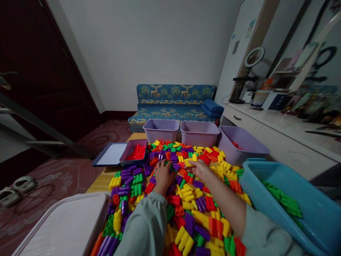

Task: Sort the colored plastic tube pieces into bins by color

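A thick layer of bullet-shaped plastic building blocks (pixel 188 196) in yellow, red, orange, green and purple covers the wooden table. My left hand (pixel 163 176) reaches palm down into the middle of the pile. Its fingers are bent and apart, with the tips among purple and green blocks, and I see nothing held in it. To its right, my right hand (pixel 199 170) is closed, thumb and fingers pinching a yellow block piece (pixel 190 162) just over the pile. The hand partly hides that piece.
Purple bins (pixel 161 132) line the far edge; the right one (pixel 241 151) holds some red blocks. A blue bin (pixel 314 213) with green blocks stands at right. At left are a small box of red blocks (pixel 137 152), its lid (pixel 109 153) and a white lid (pixel 64 224).
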`<state>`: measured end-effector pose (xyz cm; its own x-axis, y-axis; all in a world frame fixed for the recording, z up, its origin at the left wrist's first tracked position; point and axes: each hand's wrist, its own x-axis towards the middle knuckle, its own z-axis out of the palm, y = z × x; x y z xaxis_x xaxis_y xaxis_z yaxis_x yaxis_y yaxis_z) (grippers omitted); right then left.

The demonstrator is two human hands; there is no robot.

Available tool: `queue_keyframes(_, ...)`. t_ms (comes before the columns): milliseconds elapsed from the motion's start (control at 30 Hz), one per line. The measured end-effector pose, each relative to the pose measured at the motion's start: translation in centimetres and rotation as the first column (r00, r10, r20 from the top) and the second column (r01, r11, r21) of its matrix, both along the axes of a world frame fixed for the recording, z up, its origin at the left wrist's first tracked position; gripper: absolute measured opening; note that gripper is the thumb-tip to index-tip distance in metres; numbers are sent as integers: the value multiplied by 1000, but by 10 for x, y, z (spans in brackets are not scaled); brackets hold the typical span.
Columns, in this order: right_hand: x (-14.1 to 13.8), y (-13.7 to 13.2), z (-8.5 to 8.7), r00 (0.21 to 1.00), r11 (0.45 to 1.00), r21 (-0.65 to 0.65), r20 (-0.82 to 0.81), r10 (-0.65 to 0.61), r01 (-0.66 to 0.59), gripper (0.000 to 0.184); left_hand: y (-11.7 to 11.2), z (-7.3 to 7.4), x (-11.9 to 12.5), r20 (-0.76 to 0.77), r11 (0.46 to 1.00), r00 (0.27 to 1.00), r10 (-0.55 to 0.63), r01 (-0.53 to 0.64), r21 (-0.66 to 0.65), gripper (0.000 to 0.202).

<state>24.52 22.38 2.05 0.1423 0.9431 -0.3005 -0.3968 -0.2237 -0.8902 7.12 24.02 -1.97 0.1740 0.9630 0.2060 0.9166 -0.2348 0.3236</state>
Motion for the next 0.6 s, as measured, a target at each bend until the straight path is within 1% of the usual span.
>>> queue_keyframes(33, 6, 12, 11, 998, 998, -25, -8, -65, 65, 18, 0, 0, 0, 2, 1000, 1000, 1, -1, -6, 50)
queue_keyframes(67, 11, 25, 23, 992, 992, -23, -19, -127, 127, 17, 1, 1, -1, 4, 1000, 1000, 5, -5, -10, 50)
queue_keyframes(167, 24, 62, 56, 982, 983, 6, -29, -185, 185, 15, 3, 0, 0, 8, 1000, 1000, 18, -18, -2, 49)
queue_keyframes(267, 33, 94, 78, 972, 971, 27, -31, -235, 236, 16, 6, -2, 1, 11, 999, 999, 35, -35, 37, 46)
queue_keyframes(333, 38, 112, 87, 961, 961, 29, -25, -276, 276, 17, 7, -4, 1, 15, 997, 999, 45, -46, 56, 44)
queue_keyframes(433, 45, 131, 95, 947, 946, 42, -14, -321, 322, 18, 7, -5, 2, 18, 997, 998, 56, -57, 58, 42)
queue_keyframes(533, 50, 139, 98, 942, 939, 76, 9, -336, 334, 19, 6, -6, 2, 17, 997, 998, 60, -61, 51, 43)
queue_keyframes(600, 50, 136, 95, 943, 939, 106, 37, -332, 327, 21, 6, -6, 2, 17, 997, 998, 59, -60, 50, 44)
